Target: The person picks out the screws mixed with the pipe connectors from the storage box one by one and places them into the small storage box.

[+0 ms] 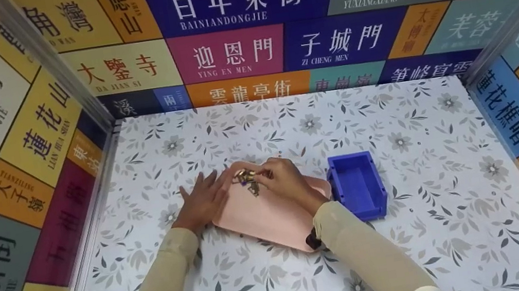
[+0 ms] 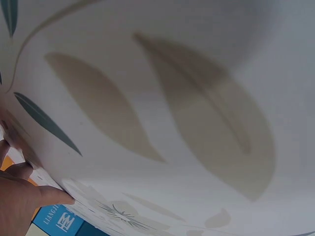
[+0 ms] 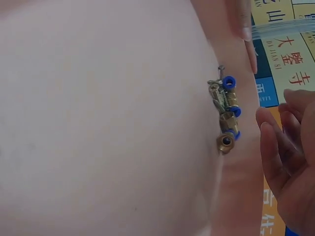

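At eleven o'clock on a pink tray (image 1: pixel 263 218), a cluster of metal fittings (image 3: pixel 227 119), right hand (image 1: pixel 286 178) at one o'clock, fingers bent beside them, whether pinching any I cannot tell, left hand (image 1: pixel 203 202) at ten, fingers spread, blue bin (image 1: pixel 358 184) at three

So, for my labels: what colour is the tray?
The tray is peach-pink, clearest in the head view.

I count one left hand (image 1: pixel 202 202), one right hand (image 1: pixel 286 178), two sleeves (image 1: pixel 157 286), one table (image 1: pixel 455 198), one pink tray (image 1: pixel 263 218) and one blue box (image 1: pixel 361 215). There is one pile of small metal parts (image 3: pixel 228 119), too overlapped for counting, with three blue rings (image 3: pixel 229 77).
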{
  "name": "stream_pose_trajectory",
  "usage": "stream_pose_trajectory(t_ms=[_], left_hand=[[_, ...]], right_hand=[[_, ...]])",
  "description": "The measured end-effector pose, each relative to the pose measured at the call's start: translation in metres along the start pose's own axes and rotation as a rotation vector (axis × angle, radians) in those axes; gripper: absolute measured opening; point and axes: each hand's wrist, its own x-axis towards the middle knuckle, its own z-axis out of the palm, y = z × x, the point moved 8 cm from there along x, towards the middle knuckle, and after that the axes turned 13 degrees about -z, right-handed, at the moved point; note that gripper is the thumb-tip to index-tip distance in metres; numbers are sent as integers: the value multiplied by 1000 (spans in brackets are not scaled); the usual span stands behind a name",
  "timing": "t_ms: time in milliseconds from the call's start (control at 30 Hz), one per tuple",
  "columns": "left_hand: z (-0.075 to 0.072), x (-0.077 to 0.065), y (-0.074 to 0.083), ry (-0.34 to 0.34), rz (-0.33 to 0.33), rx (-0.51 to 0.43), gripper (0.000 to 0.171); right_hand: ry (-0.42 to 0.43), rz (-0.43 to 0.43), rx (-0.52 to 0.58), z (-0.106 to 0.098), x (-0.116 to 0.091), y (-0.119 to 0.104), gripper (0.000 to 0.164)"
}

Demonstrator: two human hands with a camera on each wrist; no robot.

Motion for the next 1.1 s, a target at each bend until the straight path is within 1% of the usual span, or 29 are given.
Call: stream_pose_trajectory(t_ms=[167, 333, 500, 667, 933, 1100], left_hand=[[1, 1, 0, -1, -2, 11, 57], [1, 1, 0, -1, -5, 10, 56], [0, 1, 0, -3, 0, -2, 55], [0, 1, 0, -2, -4, -8, 56], [0, 1, 0, -2, -13, -5, 57], [-1, 0, -1, -2, -15, 3, 57]], right_hand=[[-102, -10, -1, 13, 0, 1, 14], [-179, -1, -34, 23, -2, 6, 20], [-246, 4, -43, 31, -6, 9, 23], [-268, 21, -41, 36, -8, 12, 23], [-324, 6, -114, 41, -10, 14, 27], [-321, 11, -107, 43, -11, 16, 27]])
